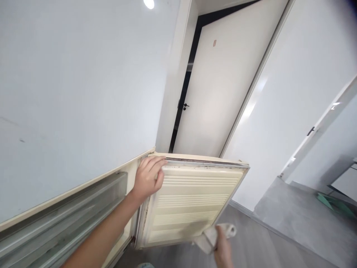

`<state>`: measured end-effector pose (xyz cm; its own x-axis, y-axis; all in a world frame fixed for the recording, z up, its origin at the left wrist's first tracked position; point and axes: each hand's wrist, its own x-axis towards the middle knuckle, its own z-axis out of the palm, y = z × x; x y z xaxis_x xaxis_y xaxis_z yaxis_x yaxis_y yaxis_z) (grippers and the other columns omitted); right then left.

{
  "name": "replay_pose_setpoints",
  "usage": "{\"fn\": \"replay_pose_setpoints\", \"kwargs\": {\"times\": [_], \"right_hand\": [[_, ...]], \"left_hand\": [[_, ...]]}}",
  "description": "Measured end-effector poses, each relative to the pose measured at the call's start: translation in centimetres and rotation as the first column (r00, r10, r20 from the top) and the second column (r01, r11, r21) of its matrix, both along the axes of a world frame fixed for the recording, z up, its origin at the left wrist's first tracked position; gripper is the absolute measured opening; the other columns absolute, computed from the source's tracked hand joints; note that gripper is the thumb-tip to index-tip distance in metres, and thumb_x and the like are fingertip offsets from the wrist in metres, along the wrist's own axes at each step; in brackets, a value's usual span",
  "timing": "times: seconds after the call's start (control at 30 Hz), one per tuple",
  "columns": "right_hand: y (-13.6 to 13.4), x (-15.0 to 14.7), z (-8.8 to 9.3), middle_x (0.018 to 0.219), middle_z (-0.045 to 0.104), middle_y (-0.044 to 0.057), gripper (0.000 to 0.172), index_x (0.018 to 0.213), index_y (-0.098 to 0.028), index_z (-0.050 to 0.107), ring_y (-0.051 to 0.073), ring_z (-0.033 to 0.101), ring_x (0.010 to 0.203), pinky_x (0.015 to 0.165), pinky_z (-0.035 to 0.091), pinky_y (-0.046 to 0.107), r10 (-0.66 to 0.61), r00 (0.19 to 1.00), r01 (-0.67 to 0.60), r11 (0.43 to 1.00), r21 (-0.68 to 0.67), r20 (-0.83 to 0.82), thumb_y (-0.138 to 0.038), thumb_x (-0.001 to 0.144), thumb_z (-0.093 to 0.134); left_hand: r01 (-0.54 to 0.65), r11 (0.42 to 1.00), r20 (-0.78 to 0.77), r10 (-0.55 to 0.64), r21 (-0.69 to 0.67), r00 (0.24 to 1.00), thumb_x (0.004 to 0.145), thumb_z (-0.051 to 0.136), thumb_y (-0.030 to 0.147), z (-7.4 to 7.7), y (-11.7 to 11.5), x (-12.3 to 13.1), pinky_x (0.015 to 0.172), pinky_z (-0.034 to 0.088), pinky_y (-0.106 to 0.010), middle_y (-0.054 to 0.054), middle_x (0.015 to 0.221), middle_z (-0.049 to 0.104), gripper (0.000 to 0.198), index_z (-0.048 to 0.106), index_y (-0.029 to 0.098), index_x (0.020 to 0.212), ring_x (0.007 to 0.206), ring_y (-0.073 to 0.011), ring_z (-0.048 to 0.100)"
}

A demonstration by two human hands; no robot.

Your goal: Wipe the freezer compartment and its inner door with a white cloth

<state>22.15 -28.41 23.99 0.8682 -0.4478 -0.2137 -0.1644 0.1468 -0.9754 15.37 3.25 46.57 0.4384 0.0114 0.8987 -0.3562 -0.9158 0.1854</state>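
Note:
A cream freezer door with a ribbed inner panel stands swung out from its cabinet. My left hand holds its top edge near the hinge side, fingers laid over the edge and thumb toward the inner face. Dark, dirty marks show along the door's seal. At the lower outer corner of the door, my right hand grips a whitish cloth, which is bunched up and slightly blurred. The cloth overlaps the door's bottom edge; whether it presses on the panel I cannot tell.
Left of the door is the open freezer cabinet with clear drawer fronts. A white wall rises behind it. A white room door with a black handle stands ajar. Grey flooring lies below, with a green object at the right.

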Motion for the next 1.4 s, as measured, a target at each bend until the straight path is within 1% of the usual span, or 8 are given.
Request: {"fn": "replay_pose_setpoints", "kwargs": {"times": [0.13, 0.23, 0.33, 0.4, 0.5, 0.77, 1.1, 1.4], "right_hand": [[1.4, 2.8, 13.9, 0.084, 0.068, 0.009, 0.041, 0.089, -0.021, 0.063, 0.033, 0.065, 0.086, 0.079, 0.053, 0.050, -0.001, 0.945, 0.126, 0.923, -0.364, 0.326, -0.048, 0.059, 0.058], [9.0, 3.0, 22.1, 0.124, 0.062, 0.012, 0.049, 0.121, -0.017, 0.057, 0.027, 0.057, 0.113, 0.101, 0.042, 0.049, 0.402, 0.640, 0.120, 0.789, -0.602, 0.654, -0.039, 0.078, 0.046], [18.0, 1.7, 25.5, 0.122, 0.065, 0.016, 0.047, 0.126, -0.011, 0.058, 0.027, 0.057, 0.115, 0.104, 0.039, 0.050, 0.804, 0.415, 0.096, 0.426, -0.899, 0.426, -0.033, 0.088, 0.041], [22.1, 0.6, 25.9, 0.126, 0.063, 0.019, 0.050, 0.129, -0.004, 0.056, 0.030, 0.054, 0.118, 0.106, 0.034, 0.051, 0.876, 0.391, 0.196, 0.220, -0.956, 0.282, -0.035, 0.093, 0.040], [23.9, -0.6, 25.8, 0.118, 0.065, 0.019, 0.053, 0.130, 0.003, 0.053, 0.029, 0.057, 0.110, 0.101, 0.038, 0.047, 0.878, 0.433, 0.253, 0.099, -0.962, 0.204, -0.036, 0.097, 0.038], [19.5, 1.3, 25.9, 0.123, 0.064, 0.011, 0.048, 0.134, -0.010, 0.053, 0.024, 0.056, 0.112, 0.102, 0.036, 0.040, 0.897, 0.403, 0.258, 0.081, -0.963, 0.184, -0.039, 0.095, 0.048], [7.1, 7.9, 25.1, 0.113, 0.067, 0.015, 0.041, 0.116, -0.011, 0.064, 0.026, 0.056, 0.109, 0.100, 0.034, 0.039, 0.652, 0.722, 0.200, 0.125, -0.972, 0.233, -0.037, 0.098, 0.038], [-5.3, 9.5, 24.3, 0.105, 0.064, 0.012, 0.045, 0.107, -0.016, 0.062, 0.026, 0.054, 0.103, 0.097, 0.033, 0.039, 0.445, 0.869, 0.250, -0.016, -0.968, 0.217, -0.039, 0.100, 0.025]], "left_hand": [[-0.181, 0.952, -0.037, 0.177, -0.247, 0.983, 0.089, 0.042, 0.017, -4.8, 0.9, -1.0, 0.107, 0.047, -0.045, -0.012, 0.132, 0.061, 0.040, 0.054, 0.024, 0.127, 0.127, -0.0237, 0.054], [-0.160, 0.942, -0.096, 0.137, -0.295, 0.986, 0.091, 0.040, 0.019, -6.1, 0.9, -0.6, 0.112, 0.045, -0.046, -0.011, 0.143, 0.054, 0.050, 0.040, 0.026, 0.141, 0.135, -0.0228, 0.049], [-0.171, 0.920, -0.087, 0.150, -0.353, 0.985, 0.091, 0.039, 0.020, -6.2, 0.4, -0.2, 0.111, 0.047, -0.044, -0.012, 0.142, 0.057, 0.054, 0.033, 0.023, 0.145, 0.134, -0.0223, 0.051], [-0.188, 0.900, -0.112, 0.156, -0.393, 0.981, 0.091, 0.039, 0.022, -6.1, 0.1, -0.3, 0.111, 0.047, -0.043, -0.012, 0.142, 0.057, 0.053, 0.035, 0.023, 0.143, 0.133, -0.0223, 0.052], [-0.206, 0.877, -0.172, 0.144, -0.433, 0.975, 0.090, 0.040, 0.025, -5.9, -0.2, -0.6, 0.110, 0.047, -0.042, -0.011, 0.144, 0.055, 0.052, 0.036, 0.023, 0.142, 0.133, -0.0226, 0.052], [-0.282, 0.854, -0.259, 0.181, -0.438, 0.949, 0.091, 0.037, 0.026, -4.9, -0.7, -0.9, 0.109, 0.047, -0.042, -0.012, 0.141, 0.058, 0.048, 0.041, 0.023, 0.139, 0.130, -0.0233, 0.055], [-0.343, 0.820, -0.287, 0.229, -0.459, 0.930, 0.087, 0.043, 0.026, -3.0, -1.1, -2.0, 0.099, 0.054, -0.044, -0.009, 0.130, 0.067, 0.044, 0.055, 0.021, 0.129, 0.117, -0.0274, 0.065], [-0.134, 0.991, 0.142, 0.130, 0.021, 0.981, 0.085, 0.047, 0.015, 2.1, -2.9, 0.0, 0.105, 0.048, -0.041, -0.010, 0.107, 0.076, 0.028, 0.069, 0.014, 0.102, 0.110, -0.0241, 0.064]]}}
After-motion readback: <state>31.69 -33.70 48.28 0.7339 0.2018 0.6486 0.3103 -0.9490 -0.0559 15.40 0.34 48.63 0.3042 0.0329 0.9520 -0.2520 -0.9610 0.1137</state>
